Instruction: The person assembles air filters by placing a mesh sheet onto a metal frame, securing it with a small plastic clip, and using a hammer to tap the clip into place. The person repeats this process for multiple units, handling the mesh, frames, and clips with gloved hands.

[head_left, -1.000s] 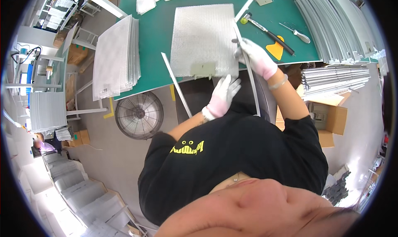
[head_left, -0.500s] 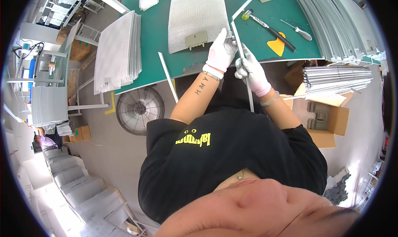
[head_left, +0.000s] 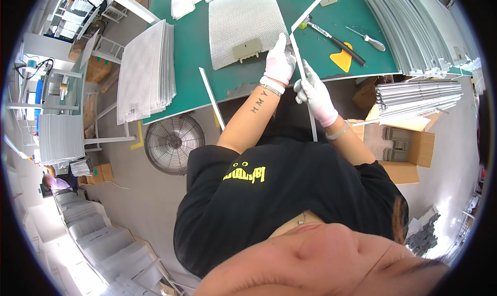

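My right hand [head_left: 316, 96], in a white glove with grey palm coating, is closed around a thin whitish metal strip [head_left: 311, 122] that slants down toward my lap. My left hand [head_left: 279, 65], gloved alike, presses against the same strip near its top end, thumb stretched upward; its other fingers are partly hidden. At that end a second strip [head_left: 312, 8] meets it at an angle and runs away across the table. Left of my left hand lies a silver mesh panel [head_left: 246, 21] with a beige plate [head_left: 247, 49] at its near edge. Another strip [head_left: 211, 96] overhangs the table edge at left.
On the green table [head_left: 194, 55] are a hammer [head_left: 336, 39], a yellow scraper [head_left: 340, 61] and a screwdriver [head_left: 371, 41]. Stacked mesh panels [head_left: 147, 68] stand left, more panels [head_left: 409, 32] right. Below are a floor fan [head_left: 175, 143], bundled strips [head_left: 419, 96] and an open carton [head_left: 422, 151].
My left hand has shifted slightly down and to the right, its forearm turning with it. The corner between the two strips sits a little lower. My right hand keeps its hold.
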### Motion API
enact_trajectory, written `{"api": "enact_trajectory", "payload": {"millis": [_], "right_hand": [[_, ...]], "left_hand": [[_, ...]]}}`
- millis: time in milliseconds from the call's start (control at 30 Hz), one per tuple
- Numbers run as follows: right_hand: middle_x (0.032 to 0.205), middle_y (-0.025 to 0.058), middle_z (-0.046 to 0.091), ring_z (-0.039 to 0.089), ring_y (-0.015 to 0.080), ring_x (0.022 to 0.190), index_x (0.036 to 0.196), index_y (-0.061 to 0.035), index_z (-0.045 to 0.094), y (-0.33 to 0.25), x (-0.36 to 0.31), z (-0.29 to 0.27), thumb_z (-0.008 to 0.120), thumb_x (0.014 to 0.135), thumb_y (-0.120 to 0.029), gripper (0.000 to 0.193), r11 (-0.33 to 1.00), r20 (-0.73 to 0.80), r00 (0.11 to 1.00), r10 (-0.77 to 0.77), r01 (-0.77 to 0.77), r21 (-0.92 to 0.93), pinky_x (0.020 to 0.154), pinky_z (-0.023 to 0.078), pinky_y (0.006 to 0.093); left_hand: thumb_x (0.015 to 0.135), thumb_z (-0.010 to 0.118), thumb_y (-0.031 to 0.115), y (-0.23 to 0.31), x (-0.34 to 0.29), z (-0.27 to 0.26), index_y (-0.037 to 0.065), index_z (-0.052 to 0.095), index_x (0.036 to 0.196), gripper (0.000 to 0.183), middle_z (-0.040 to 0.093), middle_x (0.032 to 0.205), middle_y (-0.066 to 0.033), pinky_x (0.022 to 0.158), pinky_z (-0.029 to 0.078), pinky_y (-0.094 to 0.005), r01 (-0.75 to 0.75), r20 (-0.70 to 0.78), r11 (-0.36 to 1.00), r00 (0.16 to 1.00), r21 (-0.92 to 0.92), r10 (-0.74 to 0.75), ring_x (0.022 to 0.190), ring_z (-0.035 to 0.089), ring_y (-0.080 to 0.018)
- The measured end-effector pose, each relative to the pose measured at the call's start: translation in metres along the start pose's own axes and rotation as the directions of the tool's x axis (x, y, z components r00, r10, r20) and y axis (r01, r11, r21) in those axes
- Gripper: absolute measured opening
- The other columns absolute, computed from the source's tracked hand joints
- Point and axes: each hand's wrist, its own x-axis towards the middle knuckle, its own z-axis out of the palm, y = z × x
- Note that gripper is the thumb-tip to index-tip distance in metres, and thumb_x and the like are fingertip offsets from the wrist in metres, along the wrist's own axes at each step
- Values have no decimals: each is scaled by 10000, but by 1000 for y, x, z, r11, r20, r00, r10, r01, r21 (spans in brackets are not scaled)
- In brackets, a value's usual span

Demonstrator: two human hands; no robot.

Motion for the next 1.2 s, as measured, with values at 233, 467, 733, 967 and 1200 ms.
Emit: {"api": "enact_trajectory", "payload": {"millis": [233,467,733,967,1200], "right_hand": [[839,43,525,383,54,533,1606,-84,150,-5,-3,4,423,1058,-152,616,999,13,999,33,-33,2,580,466,240],[821,46,542,416,54,514,1599,-74,193,-16,6,7,396,1053,-132,586,978,-38,999,38,-45,-205,523,450,221],[855,30,619,533,67,570,1382,-26,523,-46,107,3,588,1010,-305,469,889,30,998,49,-30,-457,540,471,230],[760,9,541,462,61,538,971,-76,565,-49,137,-14,619,987,-235,168,969,113,978,173,-148,-200,519,442,238],[766,22,554,491,80,543,975,-67,558,-40,132,1,613,987,-255,196,923,150,973,177,-111,-369,553,495,256]], "left_hand": [[1042,561,317,2,1,-7,-2,592,1084,323,624,976,-116,878,484,-348,-120,36,954,993,275,115,925,585,-219],[1041,561,279,-9,-7,4,15,617,992,274,616,881,-90,788,504,-346,-146,-111,959,978,244,178,828,594,-212],[1062,485,309,8,-54,14,50,558,1287,351,612,1165,-74,951,493,-392,-1,101,991,995,137,-13,1040,596,-195],[982,581,177,119,-153,6,-20,668,1159,278,686,1169,-142,1007,477,-385,-370,340,-55,771,927,538,1105,632,-249],[1059,469,199,207,-123,-86,-40,476,1353,379,592,1327,-139,1096,431,-409,-419,287,413,894,809,344,1211,580,-247]]}}
